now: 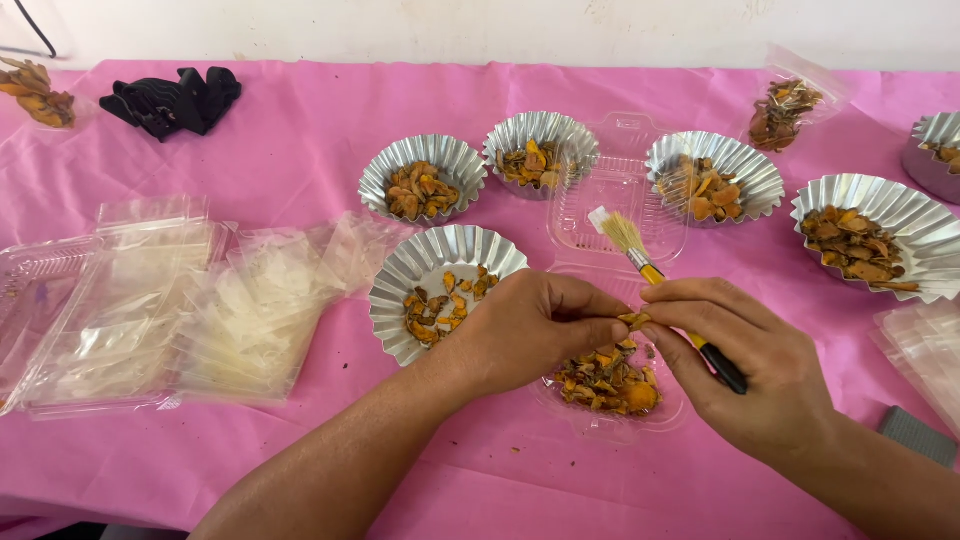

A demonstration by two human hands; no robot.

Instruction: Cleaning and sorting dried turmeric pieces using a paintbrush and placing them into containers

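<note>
My left hand (pixel 535 325) and my right hand (pixel 745 375) meet over a clear plastic clamshell box (pixel 612 205) whose near half holds orange dried pieces (pixel 605 385). Both hands pinch one small orange piece (pixel 633 320) between their fingertips. My right hand also holds a small brush (pixel 660 285) with a yellow-and-black handle and pale bristles that point up and to the left. A fluted foil cup (pixel 425 270), partly filled with orange bits, sits just left of my left hand.
Several more foil cups of dried pieces stand behind: (pixel 422 178), (pixel 540 148), (pixel 712 175), (pixel 880 235). Stacks of clear plastic bags (pixel 250 310) and boxes (pixel 110 300) lie left. A black cloth (pixel 172 100) and a filled bag (pixel 785 110) sit far back on the pink tablecloth (pixel 300 140).
</note>
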